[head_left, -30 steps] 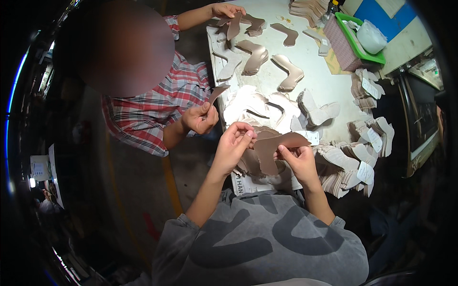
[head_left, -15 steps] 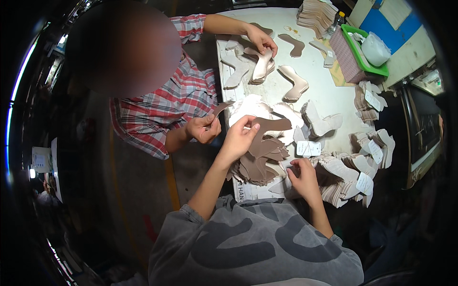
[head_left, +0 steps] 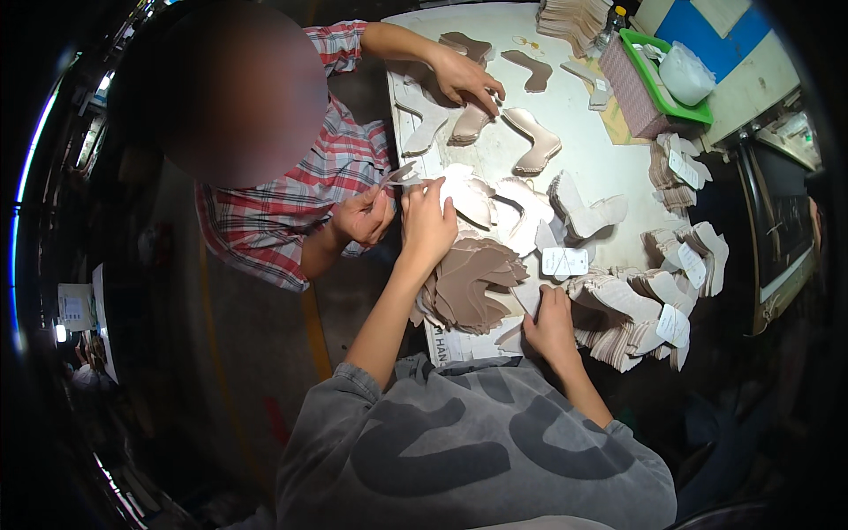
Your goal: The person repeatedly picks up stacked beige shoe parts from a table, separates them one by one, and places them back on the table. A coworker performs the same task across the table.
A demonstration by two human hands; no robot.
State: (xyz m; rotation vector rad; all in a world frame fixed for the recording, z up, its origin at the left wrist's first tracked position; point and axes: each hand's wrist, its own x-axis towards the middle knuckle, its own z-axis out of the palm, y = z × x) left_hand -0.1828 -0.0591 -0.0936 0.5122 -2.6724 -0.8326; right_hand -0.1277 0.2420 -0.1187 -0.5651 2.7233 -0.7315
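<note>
My left hand (head_left: 427, 225) reaches over the left edge of the lit pile of pale cut pieces (head_left: 468, 196), fingers stretched and thumb apart. Just below it lies a heap of brown boot-shaped cut pieces (head_left: 473, 281). At the table's near side, my right hand (head_left: 551, 322) has its fingers bent round the edge of a pale cut piece (head_left: 527, 298). A white tag (head_left: 565, 262) lies just above that hand. Close to my left fingertips, a co-worker's hand (head_left: 362, 218) pinches a thin curved piece (head_left: 400, 173).
The co-worker's other hand (head_left: 468, 81) rests at a small stack (head_left: 473, 124) farther up the table. Tagged bundles of pale pieces (head_left: 618, 305) line the right side. A pink basket with a green tray (head_left: 702, 113) stands at the far right.
My left hand has let go of a brown piece over the brown heap and moved up and left to the pale pile. The co-worker's near hand has risen slightly.
</note>
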